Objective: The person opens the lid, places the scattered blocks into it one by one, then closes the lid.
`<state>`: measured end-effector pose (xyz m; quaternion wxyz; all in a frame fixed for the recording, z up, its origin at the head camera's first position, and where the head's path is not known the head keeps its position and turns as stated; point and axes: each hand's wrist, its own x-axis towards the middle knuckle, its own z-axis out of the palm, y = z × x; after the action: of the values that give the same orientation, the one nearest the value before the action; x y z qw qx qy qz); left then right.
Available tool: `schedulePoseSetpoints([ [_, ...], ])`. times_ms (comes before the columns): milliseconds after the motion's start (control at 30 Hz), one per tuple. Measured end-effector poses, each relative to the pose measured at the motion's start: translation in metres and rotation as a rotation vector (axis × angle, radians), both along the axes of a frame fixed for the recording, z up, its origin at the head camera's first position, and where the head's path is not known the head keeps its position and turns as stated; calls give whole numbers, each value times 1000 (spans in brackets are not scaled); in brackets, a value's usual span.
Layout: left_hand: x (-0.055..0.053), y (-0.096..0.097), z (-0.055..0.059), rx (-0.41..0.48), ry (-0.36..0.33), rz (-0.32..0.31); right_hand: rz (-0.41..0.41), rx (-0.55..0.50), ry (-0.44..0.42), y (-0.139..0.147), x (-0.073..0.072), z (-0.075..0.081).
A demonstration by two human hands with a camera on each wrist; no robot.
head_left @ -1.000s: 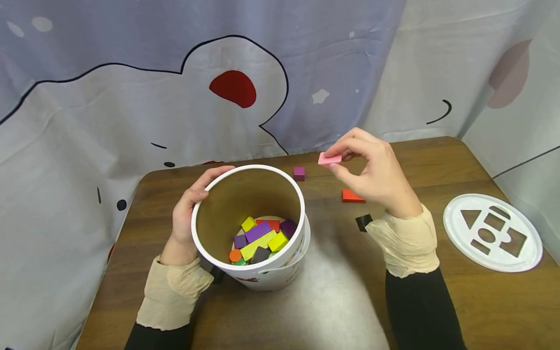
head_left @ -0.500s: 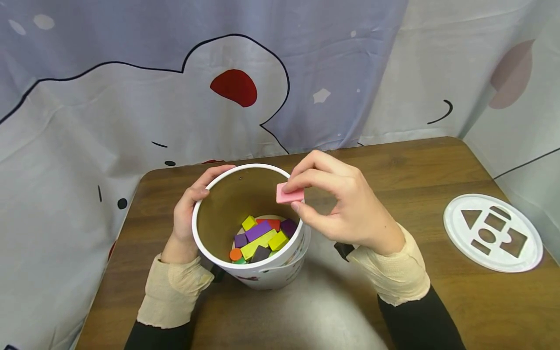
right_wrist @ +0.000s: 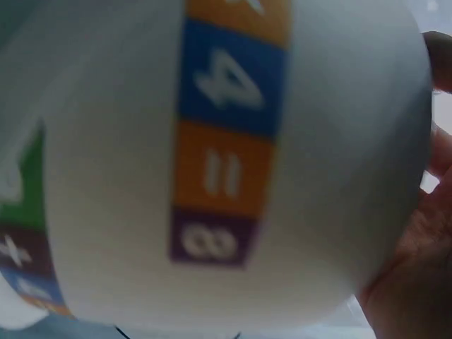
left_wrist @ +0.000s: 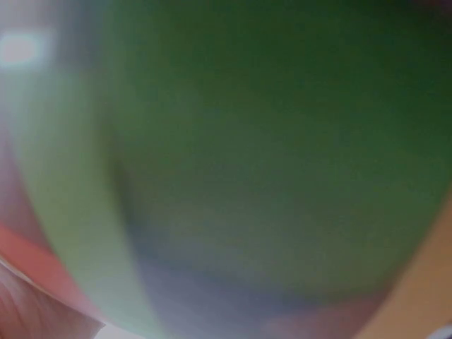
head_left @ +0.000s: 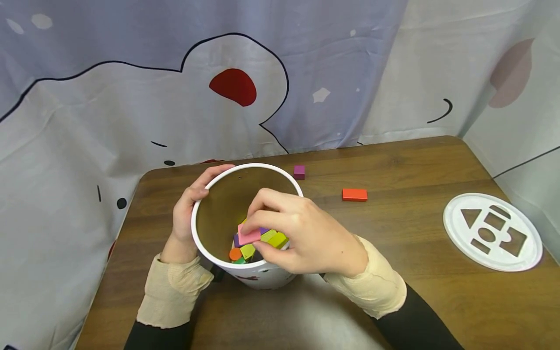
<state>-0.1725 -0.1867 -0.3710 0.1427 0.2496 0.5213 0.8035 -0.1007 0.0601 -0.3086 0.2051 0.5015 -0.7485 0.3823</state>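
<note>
My left hand [head_left: 185,216] grips the left side of a white bucket [head_left: 200,245], its thumb over the rim and fingers around the outside. The bucket leans toward me, showing several coloured blocks inside, among them an orange round one [head_left: 235,254] and a yellow one [head_left: 277,240]. Over its mouth my right hand [head_left: 302,233] reaches in, pinching a pink block [head_left: 249,235] between thumb and fingers just above the pile. Printed numbers cover the bucket wall [right_wrist: 339,141] in the right wrist view. The left wrist view is a blurred green surface [left_wrist: 268,141] close up.
On the wooden table [head_left: 402,233] behind the bucket lie a purple cube [head_left: 299,172] and a red rectangular block [head_left: 355,195]. A white round lid [head_left: 459,243] with shaped holes rests at the right. A patterned curtain [head_left: 328,58] hangs along the table's back edge.
My right hand has carried the pink block leftward and down, from over the table into the bucket's mouth. The left hand and bucket have stayed in place.
</note>
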Motion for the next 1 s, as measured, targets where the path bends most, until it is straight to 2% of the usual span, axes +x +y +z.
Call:
schedulePoseSetpoints([
  [267,-1,0,0,5,14,-19,-37,18,-27,-6,-2,-6],
  [700,1,-1,0,5,2,-6,-20,23,-39,-7,-3,-7],
  [1000,1,1,-1,44,6,-29,-129,137,-23,-6,-3,-6],
])
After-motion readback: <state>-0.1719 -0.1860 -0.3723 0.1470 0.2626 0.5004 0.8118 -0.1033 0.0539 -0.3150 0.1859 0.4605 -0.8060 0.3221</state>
